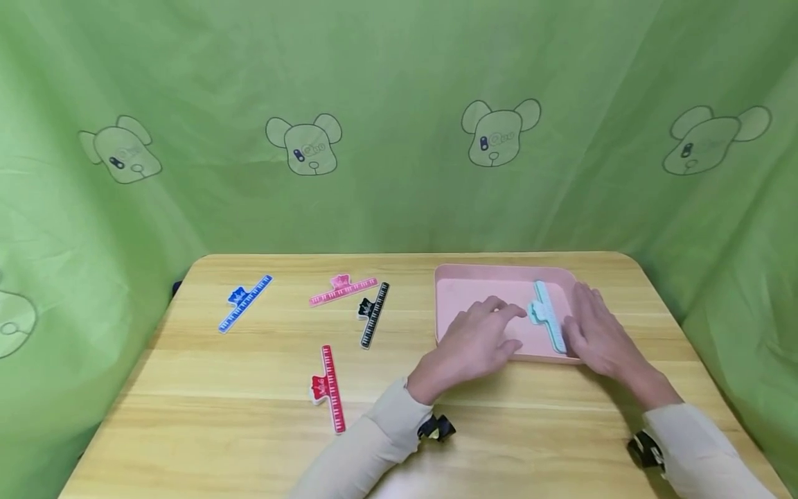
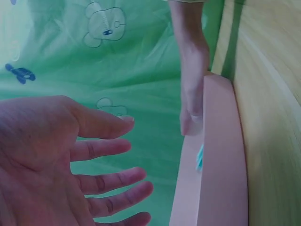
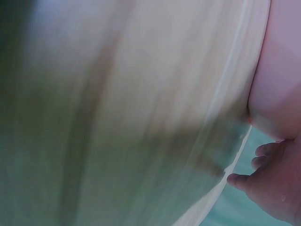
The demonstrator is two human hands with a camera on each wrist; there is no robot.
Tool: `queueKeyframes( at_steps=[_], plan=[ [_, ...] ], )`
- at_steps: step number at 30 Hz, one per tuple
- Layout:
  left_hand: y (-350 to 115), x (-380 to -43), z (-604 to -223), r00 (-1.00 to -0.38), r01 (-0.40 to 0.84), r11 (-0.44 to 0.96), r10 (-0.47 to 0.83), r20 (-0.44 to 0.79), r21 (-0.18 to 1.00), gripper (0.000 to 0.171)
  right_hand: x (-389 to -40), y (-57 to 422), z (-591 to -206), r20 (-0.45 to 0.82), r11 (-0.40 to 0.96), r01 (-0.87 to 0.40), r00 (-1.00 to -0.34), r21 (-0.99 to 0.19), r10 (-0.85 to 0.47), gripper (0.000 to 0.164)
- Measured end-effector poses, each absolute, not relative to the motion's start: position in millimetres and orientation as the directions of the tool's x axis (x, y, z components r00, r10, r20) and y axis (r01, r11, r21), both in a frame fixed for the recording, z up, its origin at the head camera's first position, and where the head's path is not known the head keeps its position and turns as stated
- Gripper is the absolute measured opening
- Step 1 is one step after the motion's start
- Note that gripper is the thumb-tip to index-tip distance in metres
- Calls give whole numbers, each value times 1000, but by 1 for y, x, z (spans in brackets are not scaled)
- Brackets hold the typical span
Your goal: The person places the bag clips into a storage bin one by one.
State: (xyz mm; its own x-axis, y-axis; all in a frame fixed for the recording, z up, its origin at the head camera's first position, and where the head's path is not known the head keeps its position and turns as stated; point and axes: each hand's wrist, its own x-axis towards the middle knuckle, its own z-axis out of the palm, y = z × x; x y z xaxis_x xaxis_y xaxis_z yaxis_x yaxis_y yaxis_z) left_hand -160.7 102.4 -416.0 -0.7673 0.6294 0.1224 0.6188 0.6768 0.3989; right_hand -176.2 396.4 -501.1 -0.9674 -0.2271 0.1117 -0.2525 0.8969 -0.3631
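Observation:
A pink tray [image 1: 499, 272] lies at the right of the table, with a mint-green piano-key clip [image 1: 551, 321] inside it near the right wall. My left hand [image 1: 479, 341] hovers over the tray's front left part, just left of the clip. In the left wrist view this left hand [image 2: 70, 160] holds nothing; its fingers are spread and slightly bent. My right hand [image 1: 601, 336] lies along the tray's right side with fingers extended. The right wrist view shows part of the right hand [image 3: 273, 186] next to the tray [image 3: 282, 56].
Left of the tray lie a blue clip [image 1: 246, 303], a pink clip [image 1: 343, 291], a black clip [image 1: 375, 315] and a red clip [image 1: 333, 389], all piano-patterned. They rest on a wooden table [image 1: 206, 409]. Green fabric [image 1: 399, 208] with printed bear heads surrounds it.

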Motion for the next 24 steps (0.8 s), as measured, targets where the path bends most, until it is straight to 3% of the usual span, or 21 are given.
queueKeyframes(
  at_steps=[9,17,24],
  plan=[
    [81,-155,-402,-780,599,661,608,146,452,41,-176,397,-504,151,883,-281,-959,-376,-240,68],
    [65,-155,-396,-733,664,625,654,188,410,37,-176,395,-504,135,889,-267,-963,-371,-233,68],
    [50,-155,-391,-735,659,617,648,197,430,35,-174,396,-501,127,895,-251,-967,-368,-219,69]
  ],
)
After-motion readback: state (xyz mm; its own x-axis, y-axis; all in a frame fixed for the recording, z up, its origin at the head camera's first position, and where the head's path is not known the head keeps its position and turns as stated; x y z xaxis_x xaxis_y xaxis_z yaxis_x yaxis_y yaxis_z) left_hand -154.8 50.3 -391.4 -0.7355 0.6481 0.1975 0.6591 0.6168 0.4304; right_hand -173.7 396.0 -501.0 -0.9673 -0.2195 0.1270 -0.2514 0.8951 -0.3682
